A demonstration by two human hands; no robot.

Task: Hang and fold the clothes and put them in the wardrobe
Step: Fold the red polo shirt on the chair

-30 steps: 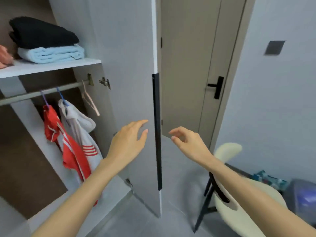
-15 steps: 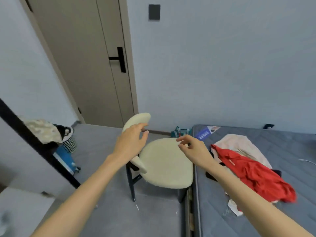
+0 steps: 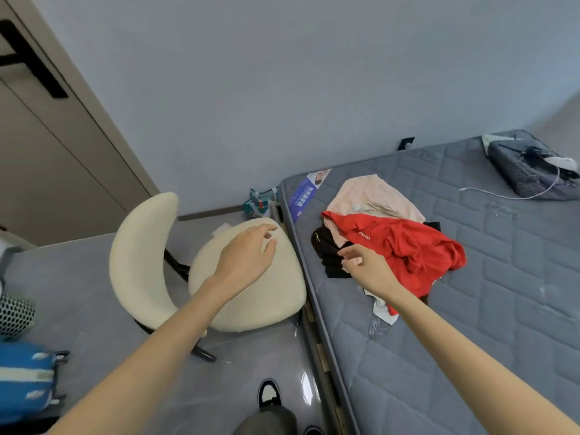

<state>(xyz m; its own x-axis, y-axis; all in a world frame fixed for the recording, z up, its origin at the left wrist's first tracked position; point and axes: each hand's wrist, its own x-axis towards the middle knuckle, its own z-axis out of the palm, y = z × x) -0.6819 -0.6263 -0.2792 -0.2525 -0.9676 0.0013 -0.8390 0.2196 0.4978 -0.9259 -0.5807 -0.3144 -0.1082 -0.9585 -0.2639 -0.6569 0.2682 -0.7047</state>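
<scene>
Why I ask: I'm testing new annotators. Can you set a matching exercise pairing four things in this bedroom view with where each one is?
Things
1. red crumpled garment
2. pale pink garment
3. cream fleecy chair
4. left hand

Places
A. over the chair's seat, holding nothing
B. on the grey floor, against the side of the grey quilted mattress
C. on top of the clothes pile
D. partly beneath the red garment

Pairs: 1-C, 2-D, 3-B, 4-A
</scene>
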